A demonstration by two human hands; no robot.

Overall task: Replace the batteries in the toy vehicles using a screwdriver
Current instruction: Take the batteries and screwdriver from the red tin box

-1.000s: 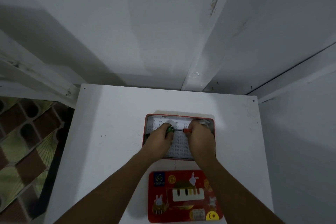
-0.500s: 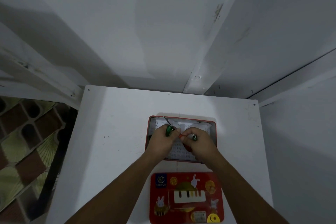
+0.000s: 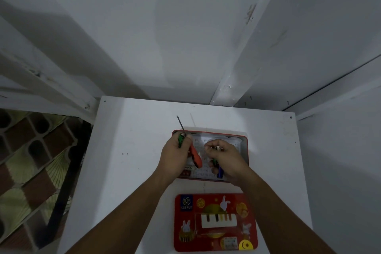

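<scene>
Bare forearms (image 3: 127, 208), left hand (image 3: 175, 156), right hand (image 3: 227, 160).

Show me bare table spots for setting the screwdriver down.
Widest: the table strip between its left edge and the open tin. Also free: the far band between tin and wall, and the right strip beside tin and lid. Crowded: over the tin, where the left hand grips the screwdriver beside the right hand, which pinches a small item.

Red tin (image 3: 243, 136), red lid (image 3: 215, 242), white table (image 3: 127, 150).
Left hand (image 3: 175, 158) grips a green thing (image 3: 181, 139), orange handle (image 3: 195, 159) beside; right hand (image 3: 227, 160) pinches a silvery bit (image 3: 218, 147), blue thing (image 3: 219, 173) under it.
</scene>
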